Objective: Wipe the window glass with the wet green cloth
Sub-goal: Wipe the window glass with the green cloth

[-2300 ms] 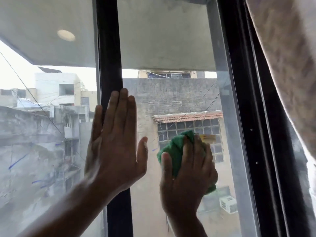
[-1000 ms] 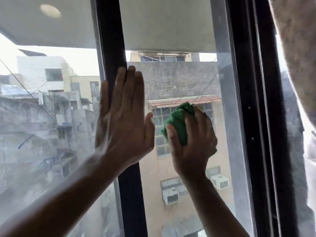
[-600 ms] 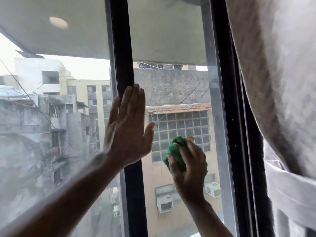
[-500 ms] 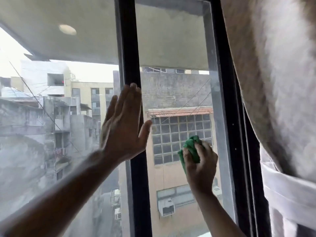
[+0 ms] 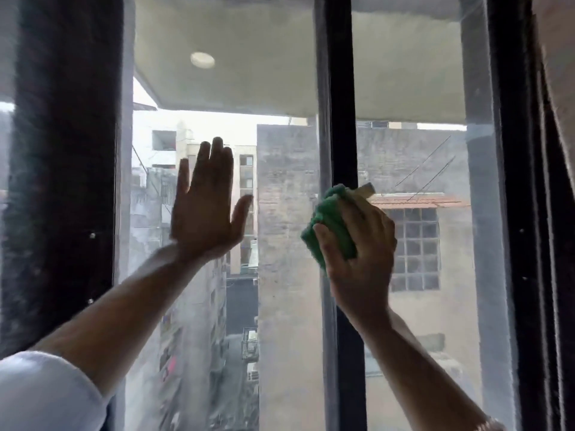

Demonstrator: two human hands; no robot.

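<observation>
The right hand (image 5: 357, 244) has its fingers (image 5: 367, 219) clenched around the bunched green cloth (image 5: 331, 225), pressing it over the black window mullion (image 5: 340, 119). The left hand (image 5: 205, 209) lies flat on the window glass (image 5: 280, 181), fingers spread and gripping nothing.

The window glass (image 5: 280, 181) stands upright between black frame bars (image 5: 340, 119). A flat left hand (image 5: 203, 216) presses on it. The green cloth (image 5: 331, 227), bunched in the right hand (image 5: 362, 253), touches it by the middle bar.

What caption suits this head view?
Right hand presses green cloth at black mullion; left hand braces flat on glass.
</observation>
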